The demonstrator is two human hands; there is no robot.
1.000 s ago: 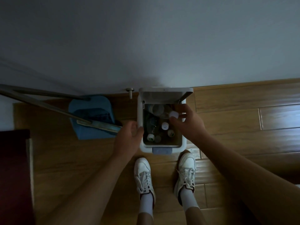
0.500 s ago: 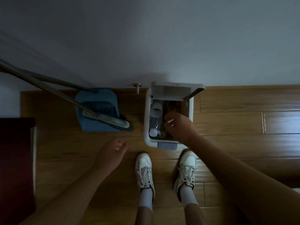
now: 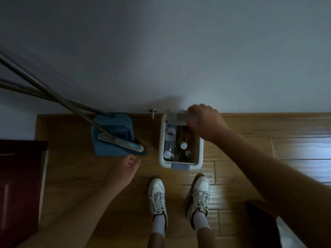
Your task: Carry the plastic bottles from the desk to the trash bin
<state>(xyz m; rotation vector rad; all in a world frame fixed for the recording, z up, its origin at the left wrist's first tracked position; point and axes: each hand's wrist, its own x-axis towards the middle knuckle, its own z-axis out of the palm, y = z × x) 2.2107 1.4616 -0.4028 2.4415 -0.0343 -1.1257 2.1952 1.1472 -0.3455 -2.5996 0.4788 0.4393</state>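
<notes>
You are looking straight down at a wooden floor (image 3: 250,133) where it meets a pale wall (image 3: 179,51). A white trash bin (image 3: 161,140) stands at the floor's far edge, against the wall, just ahead of your white shoes (image 3: 157,196). Your right hand (image 3: 206,122) grasps the bin's raised lid (image 3: 176,117), with the fingers curled over its right end. The plastic bottles (image 3: 184,145) lie inside the bin, packed together with several pale caps showing; the dim light hides how many there are. Your left hand (image 3: 125,169) hangs above the floor to the left of the bin, released and touching nothing, its fingers loosely curled. Further left along the same far edge sits a blue dustpan (image 3: 107,149) with a broom head (image 3: 125,144) lying across it. Metal handles (image 3: 35,82) run up and away to the left. A small door stop (image 3: 152,111) stands by the wall between dustpan and bin. A dark cabinet (image 3: 18,176) fills the floor's left edge.
</notes>
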